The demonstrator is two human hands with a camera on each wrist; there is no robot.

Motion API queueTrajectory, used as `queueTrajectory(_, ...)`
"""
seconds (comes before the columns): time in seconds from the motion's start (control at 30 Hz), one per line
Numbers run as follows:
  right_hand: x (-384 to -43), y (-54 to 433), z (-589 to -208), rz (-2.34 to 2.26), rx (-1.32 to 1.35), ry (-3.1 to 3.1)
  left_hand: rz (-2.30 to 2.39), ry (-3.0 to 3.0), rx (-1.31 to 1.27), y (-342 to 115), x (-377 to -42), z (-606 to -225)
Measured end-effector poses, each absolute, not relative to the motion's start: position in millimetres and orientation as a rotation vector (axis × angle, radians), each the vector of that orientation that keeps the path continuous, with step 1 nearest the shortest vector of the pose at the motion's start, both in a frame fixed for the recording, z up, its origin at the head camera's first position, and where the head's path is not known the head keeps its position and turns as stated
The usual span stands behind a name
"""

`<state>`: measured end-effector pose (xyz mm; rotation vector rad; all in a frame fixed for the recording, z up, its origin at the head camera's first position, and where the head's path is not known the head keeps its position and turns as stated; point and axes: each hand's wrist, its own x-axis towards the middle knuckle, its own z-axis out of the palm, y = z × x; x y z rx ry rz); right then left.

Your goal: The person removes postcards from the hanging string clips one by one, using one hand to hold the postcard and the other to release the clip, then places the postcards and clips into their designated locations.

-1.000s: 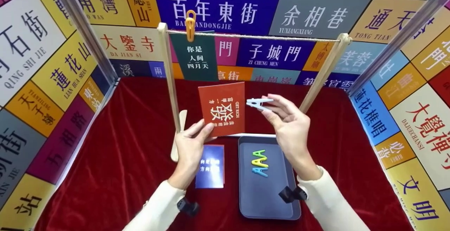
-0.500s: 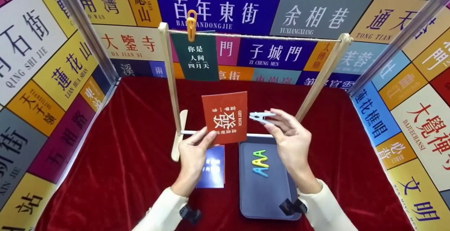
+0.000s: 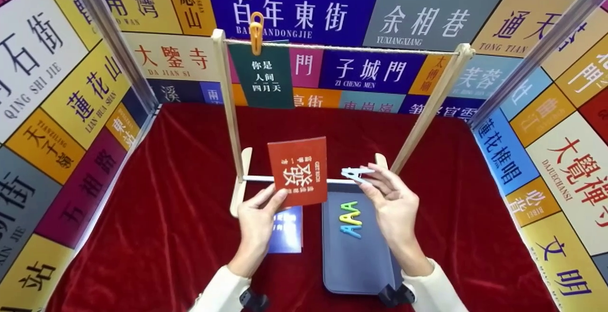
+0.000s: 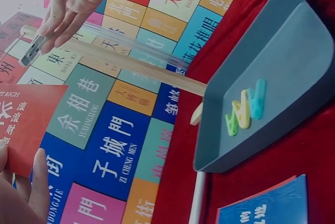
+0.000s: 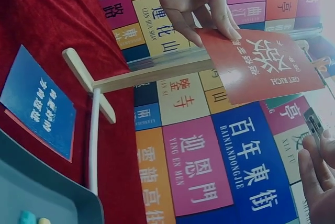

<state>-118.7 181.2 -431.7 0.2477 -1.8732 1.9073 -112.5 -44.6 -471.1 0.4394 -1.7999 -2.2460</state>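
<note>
My left hand (image 3: 259,217) pinches a red card (image 3: 299,172) by its lower left corner, thumb in front; gold characters and "GET RICH" run sideways on it. To its right, my right hand (image 3: 394,203) pinches a pale blue clothespin (image 3: 356,174) by its handle ends, tip pointing at the card with a gap between them. Both are held up in front of a wooden frame with a rope (image 3: 342,48) across its top. An orange clothespin (image 3: 256,34) on the rope's left part holds a dark green card (image 3: 263,77).
A grey tray (image 3: 356,269) below my right hand holds green, yellow and blue clothespins (image 3: 350,219). Beside it a blue card (image 3: 287,236) lies over a red one on the red cloth (image 3: 142,245). Wooden posts (image 3: 232,112) stand left and right; printed panels surround the table.
Both hands have come down and nearer to me, with the red card and the pale blue clothespin still held. The card now overlaps the frame's white lower bar in the head view.
</note>
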Motion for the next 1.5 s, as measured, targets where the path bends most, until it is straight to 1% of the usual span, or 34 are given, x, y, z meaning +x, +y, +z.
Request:
queueTrajectory(0.17, -114.2, 181.4, -441.3, 1.906, 0.210, -1.902, -2.142, -1.907, 0.509, -46.4, -106.9, -482.4)
queueTrajectory(0.33, -109.0, 181.6, -449.3, 1.916, 0.177, -1.903, -2.110, -1.923, 0.517, -48.3, -101.7, -489.8)
queueTrajectory(0.63, -98.5, 181.3, -461.9, 1.910, 0.086, -1.932, -2.238, -1.817, 0.537, -51.1, -94.7, -501.0)
queueTrajectory(0.8, -94.8, 181.4, -470.6, 1.915, 0.078, -1.963, -2.337, -1.732, 0.555, -52.2, -90.6, -507.2)
queueTrajectory(1.5, -75.0, 187.2, -517.8, 2.041, -0.141, -2.000, -2.374, -1.714, 0.622, -51.9, -76.6, -536.1)
